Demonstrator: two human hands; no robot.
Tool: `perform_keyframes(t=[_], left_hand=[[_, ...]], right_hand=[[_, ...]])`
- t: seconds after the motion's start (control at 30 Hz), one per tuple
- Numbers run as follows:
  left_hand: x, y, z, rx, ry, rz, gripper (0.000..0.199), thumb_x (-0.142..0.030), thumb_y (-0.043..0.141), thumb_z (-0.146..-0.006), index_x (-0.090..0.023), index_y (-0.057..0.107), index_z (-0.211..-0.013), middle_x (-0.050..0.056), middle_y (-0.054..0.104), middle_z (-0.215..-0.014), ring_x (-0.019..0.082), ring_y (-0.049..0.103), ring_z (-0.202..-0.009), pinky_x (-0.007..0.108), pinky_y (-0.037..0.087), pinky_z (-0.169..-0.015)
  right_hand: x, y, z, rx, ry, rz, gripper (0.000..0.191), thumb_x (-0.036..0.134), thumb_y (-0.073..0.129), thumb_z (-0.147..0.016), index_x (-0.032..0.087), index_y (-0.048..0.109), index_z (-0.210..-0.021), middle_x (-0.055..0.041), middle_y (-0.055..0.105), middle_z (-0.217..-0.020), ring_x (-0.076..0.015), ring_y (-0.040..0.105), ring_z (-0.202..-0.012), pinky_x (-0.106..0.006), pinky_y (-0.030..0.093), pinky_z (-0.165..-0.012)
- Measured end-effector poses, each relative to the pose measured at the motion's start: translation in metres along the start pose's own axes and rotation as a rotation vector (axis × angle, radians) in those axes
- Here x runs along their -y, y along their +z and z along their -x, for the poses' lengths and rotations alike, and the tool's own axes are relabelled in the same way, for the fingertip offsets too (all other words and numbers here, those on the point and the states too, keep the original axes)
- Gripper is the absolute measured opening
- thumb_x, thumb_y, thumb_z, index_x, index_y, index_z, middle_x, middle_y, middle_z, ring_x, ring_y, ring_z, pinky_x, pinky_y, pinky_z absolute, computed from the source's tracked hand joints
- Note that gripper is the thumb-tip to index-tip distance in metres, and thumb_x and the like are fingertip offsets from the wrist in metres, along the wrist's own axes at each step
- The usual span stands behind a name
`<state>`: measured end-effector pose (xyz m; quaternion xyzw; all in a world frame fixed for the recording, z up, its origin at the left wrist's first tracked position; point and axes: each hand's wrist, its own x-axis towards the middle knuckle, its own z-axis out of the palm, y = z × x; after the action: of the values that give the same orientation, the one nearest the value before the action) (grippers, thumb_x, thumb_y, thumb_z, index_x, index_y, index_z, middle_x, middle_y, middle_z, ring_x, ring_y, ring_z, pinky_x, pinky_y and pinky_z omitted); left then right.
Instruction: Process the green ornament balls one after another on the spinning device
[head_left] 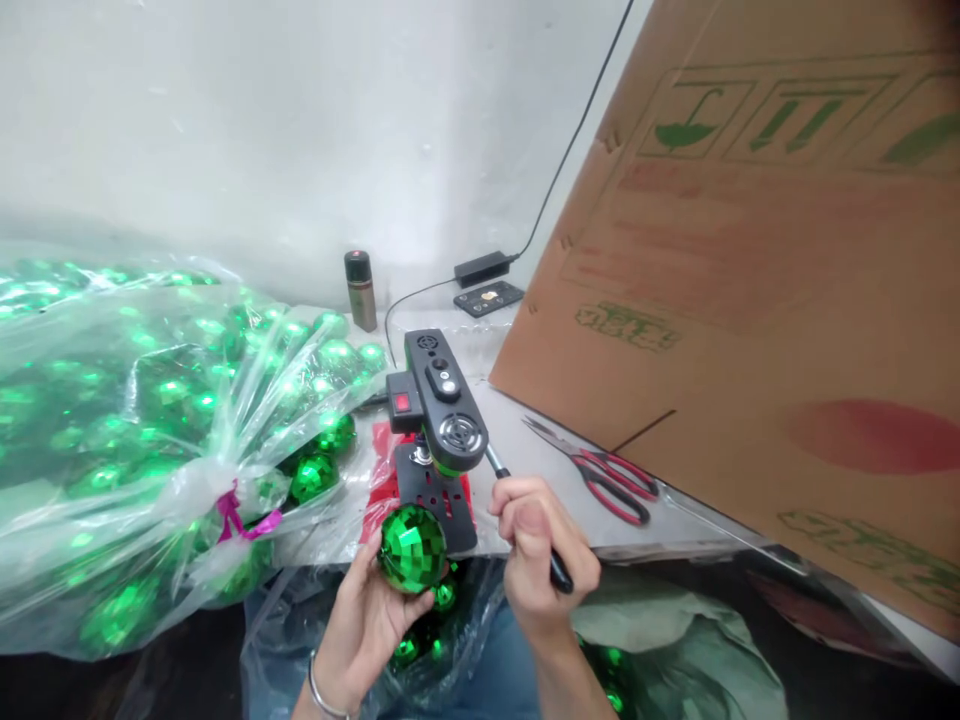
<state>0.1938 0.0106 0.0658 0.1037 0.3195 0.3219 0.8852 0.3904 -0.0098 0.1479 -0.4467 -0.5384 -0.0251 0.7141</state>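
A shiny green faceted ball (412, 548) rests in my left hand (369, 625), its fingers curled around the lower side. My right hand (544, 550) is closed around the black handle of a metal lever (496, 462). The lever runs up to a black device (446, 405) with round vents and a red switch. Under the device's head, a dark slotted base plate (439, 495) stands on red material at the table's front edge. The ball is in front of this plate. A strip of green shows beneath the device's head.
Large clear bags of green balls (150, 400) fill the left, one tied with pink ribbon (244, 520). Red-handled scissors (611, 480) lie at right beside a big cardboard box (750, 300). Behind stand a small bottle (361, 290), a phone (487, 299) and a power adapter (482, 268).
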Motion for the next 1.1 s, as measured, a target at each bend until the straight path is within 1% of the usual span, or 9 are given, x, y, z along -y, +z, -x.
perform_keyframes(t=[0.1,0.17,0.27,0.37,0.5,0.67,0.83,0.97,1.1], left_hand=[[-0.002,-0.002,-0.007,0.086,0.074,0.032,0.075,-0.036,0.102,-0.091,-0.021,0.071,-0.158,0.015,0.091,-0.136,0.038,0.086,-0.132,0.050,0.072,-0.113],[-0.003,-0.005,-0.012,0.123,0.102,0.045,0.086,-0.033,0.100,-0.092,-0.020,0.064,-0.169,0.016,0.091,-0.137,0.039,0.084,-0.138,0.053,0.068,-0.121],[-0.007,-0.016,-0.020,0.154,0.077,0.096,0.096,-0.050,0.097,-0.097,-0.022,0.054,-0.177,0.019,0.087,-0.147,0.044,0.078,-0.147,0.052,0.071,-0.115],[-0.015,-0.031,-0.030,0.106,0.098,0.184,0.088,-0.066,0.081,-0.108,-0.022,0.052,-0.178,0.020,0.087,-0.148,0.043,0.080,-0.145,0.048,0.074,-0.109],[-0.022,-0.035,-0.036,0.026,0.117,0.204,0.063,-0.042,0.061,-0.122,-0.024,0.048,-0.181,0.017,0.089,-0.145,0.038,0.087,-0.134,0.049,0.075,-0.108],[-0.023,-0.013,-0.033,-0.106,0.204,0.199,0.057,-0.031,0.066,-0.116,-0.023,0.060,-0.172,0.014,0.091,-0.137,0.031,0.090,-0.123,0.044,0.073,-0.110],[-0.013,0.002,-0.036,-0.277,0.351,-0.027,0.045,-0.042,0.091,-0.096,-0.020,0.082,-0.134,0.013,0.090,-0.136,0.031,0.087,-0.122,0.045,0.071,-0.110],[-0.003,0.009,-0.046,-0.391,0.550,-0.363,0.074,-0.067,0.099,-0.084,-0.027,0.075,-0.141,0.010,0.083,-0.146,0.035,0.078,-0.138,0.048,0.065,-0.118],[0.002,0.013,-0.062,-0.400,0.712,-0.598,0.090,-0.075,0.098,-0.079,-0.028,0.064,-0.147,0.013,0.076,-0.153,0.038,0.067,-0.152,0.050,0.054,-0.129]], right_hand=[[0.001,-0.001,-0.001,0.013,0.003,0.000,0.038,0.012,0.054,-0.118,0.024,0.059,-0.082,0.0015,0.063,-0.072,-0.0165,0.066,-0.066,-0.031,0.045,-0.060],[0.001,0.000,-0.002,0.005,0.001,0.001,0.039,0.012,0.054,-0.118,0.024,0.058,-0.081,0.0022,0.061,-0.070,-0.0166,0.066,-0.066,-0.030,0.044,-0.059],[0.002,0.001,-0.003,-0.004,-0.002,0.006,0.040,0.014,0.053,-0.119,0.025,0.057,-0.080,0.0025,0.060,-0.069,-0.0166,0.066,-0.065,-0.030,0.042,-0.058],[0.003,0.001,-0.004,0.006,-0.016,0.013,0.041,0.015,0.051,-0.120,0.025,0.056,-0.080,0.0025,0.060,-0.069,-0.0162,0.065,-0.065,-0.030,0.043,-0.059],[0.002,-0.001,-0.003,0.017,-0.018,0.015,0.040,0.014,0.052,-0.120,0.025,0.057,-0.081,0.0027,0.060,-0.068,-0.0169,0.066,-0.065,-0.030,0.044,-0.060],[0.004,0.000,-0.003,0.013,0.007,0.008,0.041,0.015,0.052,-0.121,0.025,0.056,-0.081,0.0033,0.059,-0.069,-0.0151,0.066,-0.067,-0.029,0.044,-0.060],[0.019,0.005,-0.019,-0.021,0.082,-0.003,0.043,0.016,0.053,-0.122,0.024,0.054,-0.080,0.0035,0.059,-0.071,-0.0128,0.063,-0.064,-0.028,0.040,-0.057],[0.030,0.007,-0.032,-0.004,0.143,0.014,0.046,0.018,0.054,-0.122,0.024,0.054,-0.077,0.0042,0.057,-0.070,-0.0117,0.061,-0.062,-0.029,0.043,-0.061],[0.030,0.005,-0.035,0.022,0.137,0.020,0.045,0.019,0.054,-0.123,0.024,0.056,-0.078,0.0038,0.058,-0.071,-0.0122,0.059,-0.062,-0.029,0.044,-0.060]])
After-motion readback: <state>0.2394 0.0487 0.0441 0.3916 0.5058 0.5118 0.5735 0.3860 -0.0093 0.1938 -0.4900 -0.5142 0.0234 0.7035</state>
